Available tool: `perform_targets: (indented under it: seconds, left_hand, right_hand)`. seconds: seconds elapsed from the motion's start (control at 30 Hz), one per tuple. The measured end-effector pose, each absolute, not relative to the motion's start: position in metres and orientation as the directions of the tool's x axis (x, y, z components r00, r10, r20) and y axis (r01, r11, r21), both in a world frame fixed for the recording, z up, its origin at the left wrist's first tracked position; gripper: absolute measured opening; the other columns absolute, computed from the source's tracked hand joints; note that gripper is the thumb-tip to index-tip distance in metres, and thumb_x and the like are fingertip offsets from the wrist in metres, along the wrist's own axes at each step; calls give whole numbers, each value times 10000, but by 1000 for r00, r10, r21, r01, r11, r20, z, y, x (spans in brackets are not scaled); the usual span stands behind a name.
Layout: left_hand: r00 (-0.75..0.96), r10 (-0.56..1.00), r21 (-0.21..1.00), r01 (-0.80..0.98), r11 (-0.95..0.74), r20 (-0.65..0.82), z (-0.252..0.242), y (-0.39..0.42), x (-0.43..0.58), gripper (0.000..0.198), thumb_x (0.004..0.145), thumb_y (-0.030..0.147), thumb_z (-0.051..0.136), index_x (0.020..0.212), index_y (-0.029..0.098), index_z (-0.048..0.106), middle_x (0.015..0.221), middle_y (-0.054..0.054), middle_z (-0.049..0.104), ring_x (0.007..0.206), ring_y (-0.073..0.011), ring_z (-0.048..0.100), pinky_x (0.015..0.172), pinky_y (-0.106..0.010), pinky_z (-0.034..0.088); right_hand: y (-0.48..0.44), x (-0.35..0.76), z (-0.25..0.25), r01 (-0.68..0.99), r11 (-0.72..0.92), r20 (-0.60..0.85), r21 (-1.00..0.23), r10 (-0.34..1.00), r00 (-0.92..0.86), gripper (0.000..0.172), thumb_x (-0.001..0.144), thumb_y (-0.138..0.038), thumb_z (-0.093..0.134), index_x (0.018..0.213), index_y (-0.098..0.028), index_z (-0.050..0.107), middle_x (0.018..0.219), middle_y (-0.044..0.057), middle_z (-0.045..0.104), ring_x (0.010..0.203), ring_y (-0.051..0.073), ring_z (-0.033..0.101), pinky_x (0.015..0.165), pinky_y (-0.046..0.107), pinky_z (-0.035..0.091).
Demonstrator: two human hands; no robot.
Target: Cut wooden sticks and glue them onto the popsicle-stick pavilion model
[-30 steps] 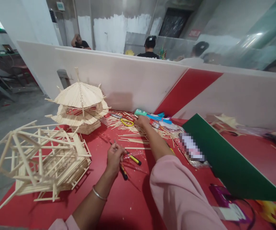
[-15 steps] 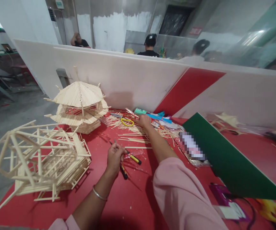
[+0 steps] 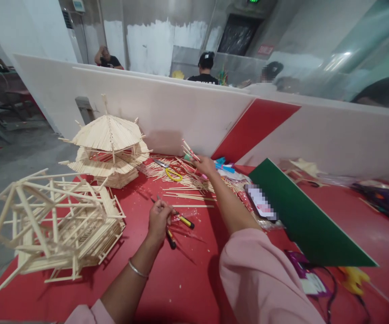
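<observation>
My right hand (image 3: 205, 165) is closed on a few thin wooden sticks (image 3: 190, 148) with reddish parts, which point up and left above a heap of loose sticks (image 3: 194, 183). My left hand (image 3: 159, 217) rests low over the red table, fingers pinched at a tool with black and yellow handles (image 3: 185, 221). Two handles spread out from under these fingers, and two dark tips show beyond them; whether this is one tool or two I cannot tell. Scissors with yellow grips (image 3: 173, 174) lie on the heap's left side.
A stick-built pavilion model (image 3: 109, 144) and an open stick frame (image 3: 59, 225) stand at left. A green board (image 3: 309, 220) leans at right beside a phone-like object (image 3: 261, 201). White panels (image 3: 167, 108) border the red table (image 3: 187, 288); several people sit behind.
My right hand has lifted slightly, and its sticks now point more steeply upward. My left hand stays at the black and yellow tool. The whole view has shifted a little.
</observation>
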State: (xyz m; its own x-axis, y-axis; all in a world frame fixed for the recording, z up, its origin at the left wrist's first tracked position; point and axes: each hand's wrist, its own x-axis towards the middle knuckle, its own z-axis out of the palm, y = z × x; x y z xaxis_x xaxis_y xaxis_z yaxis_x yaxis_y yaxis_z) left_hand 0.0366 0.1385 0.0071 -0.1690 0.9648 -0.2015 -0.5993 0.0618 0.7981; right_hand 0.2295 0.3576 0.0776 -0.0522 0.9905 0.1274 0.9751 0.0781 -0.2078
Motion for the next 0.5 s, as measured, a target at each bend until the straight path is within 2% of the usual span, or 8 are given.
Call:
perform_targets:
  seconds: [0.13, 0.3, 0.5]
  left_hand:
    - [-154, 971, 808, -586, 59, -182, 7, 138, 37, 329, 671, 298, 756, 682, 209, 440, 517, 83, 535, 376, -45, 384, 424, -179, 269]
    - [-145, 973, 822, -565, 68, -180, 11, 139, 34, 345, 631, 308, 771, 668, 207, 444, 520, 67, 567, 358, -40, 371, 400, -171, 246]
    - [-161, 966, 823, -562, 79, -203, 14, 142, 31, 369, 586, 351, 784, 658, 206, 452, 540, 37, 620, 336, -38, 363, 367, -163, 224]
  right_hand:
    - [341, 244, 93, 945, 172, 131, -278, 981, -140, 465, 941, -547, 471, 1100, -214, 753, 895, 3, 743, 823, 198, 650, 683, 233, 417]
    - [323, 249, 102, 892, 251, 101, -375, 968, -230, 451, 848, -579, 533, 749, -168, 687, 637, 2, 595, 646, 170, 527, 629, 253, 358]
    - [310, 248, 117, 847, 271, 132, -458, 963, -237, 467, 867, -604, 407, 765, -192, 600, 649, -12, 536, 653, 162, 494, 627, 252, 368]
